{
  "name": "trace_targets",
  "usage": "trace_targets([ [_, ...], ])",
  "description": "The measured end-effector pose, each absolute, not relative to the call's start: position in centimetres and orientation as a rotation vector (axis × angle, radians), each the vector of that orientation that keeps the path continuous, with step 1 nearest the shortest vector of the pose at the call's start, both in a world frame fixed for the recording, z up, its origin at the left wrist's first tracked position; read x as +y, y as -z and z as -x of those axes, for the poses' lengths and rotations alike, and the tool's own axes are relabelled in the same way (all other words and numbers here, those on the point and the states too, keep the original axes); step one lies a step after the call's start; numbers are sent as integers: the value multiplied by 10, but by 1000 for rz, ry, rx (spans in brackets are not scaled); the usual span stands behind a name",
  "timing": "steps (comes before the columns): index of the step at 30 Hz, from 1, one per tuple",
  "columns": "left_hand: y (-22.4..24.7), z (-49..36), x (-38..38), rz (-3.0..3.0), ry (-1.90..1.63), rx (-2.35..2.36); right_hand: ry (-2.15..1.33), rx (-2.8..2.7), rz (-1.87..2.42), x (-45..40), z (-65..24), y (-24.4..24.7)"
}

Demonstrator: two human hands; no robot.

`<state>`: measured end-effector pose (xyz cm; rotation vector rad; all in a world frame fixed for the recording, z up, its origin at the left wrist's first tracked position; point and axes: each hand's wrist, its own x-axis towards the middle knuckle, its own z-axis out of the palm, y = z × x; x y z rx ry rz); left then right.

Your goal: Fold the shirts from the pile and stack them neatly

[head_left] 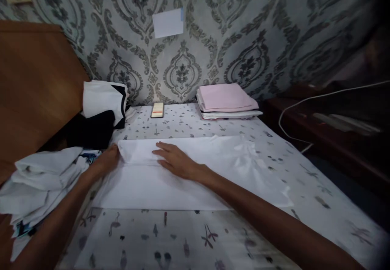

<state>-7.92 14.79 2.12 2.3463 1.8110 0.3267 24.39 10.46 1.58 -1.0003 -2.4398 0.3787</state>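
A white cloth garment (146, 188) lies folded lengthwise across the patterned bedsheet (164, 237), its right end creased and uneven. Its exact kind cannot be made out. At the far left corner, my left hand (110, 159) is closed on the garment's edge, which lifts slightly there. My right hand (176, 161) rests on the upper layer with fingers spread, pressing the fabric flat and holding nothing.
On the left sit crumpled white clothes (45, 176), a black cloth (94, 129) and folded white clothes (103, 97) by a wooden headboard (36, 87). A folded stack with pink on top (227, 97) and a small card-like box (157, 109) lie near the wall.
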Motion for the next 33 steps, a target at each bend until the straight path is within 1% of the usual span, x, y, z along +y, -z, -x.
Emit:
trace_targets([
  [2,-41,83,146,-2356,-10,1980,-335,-2340,1118,109,-281,-19],
  [4,-60,75,144,-2374,89,2115,-286,-2218,1319,114,-326,-19],
  [7,-72,33,141,-2463,27,2193,-210,-2014,1695,115,-384,-12],
  [8,-69,14,140,-2515,-56,2093,-195,-1962,1792,114,-398,-9],
  [10,-56,-22,137,-2627,-186,1752,-181,-1910,1908,110,-415,0],
  [11,-47,-35,136,-2686,-189,1594,-177,-1910,1933,107,-420,5],
  [13,-31,-47,132,-2770,-144,1493,-146,-1938,1943,104,-423,15],
  [16,-25,-25,126,-2801,-22,1730,-86,-1944,1939,102,-425,28],
  [19,-41,22,121,-2692,61,1988,-78,-1934,1937,104,-427,34],
  [22,-62,61,116,-2550,-99,2093,-78,-1938,1920,107,-430,38],
  [25,-69,71,114,-2453,-350,2115,-75,-1931,1915,109,-431,41],
  [27,-61,61,114,-2441,-468,2021,-79,-1933,1927,110,-431,41],
  [29,-45,44,114,-2490,-474,1850,-78,-1944,1936,109,-429,39],
  [31,-26,30,115,-2543,-359,1733,-66,-1968,1940,108,-427,36],
  [33,-8,25,116,-2543,-187,1753,-39,-1997,1945,106,-425,33],
])
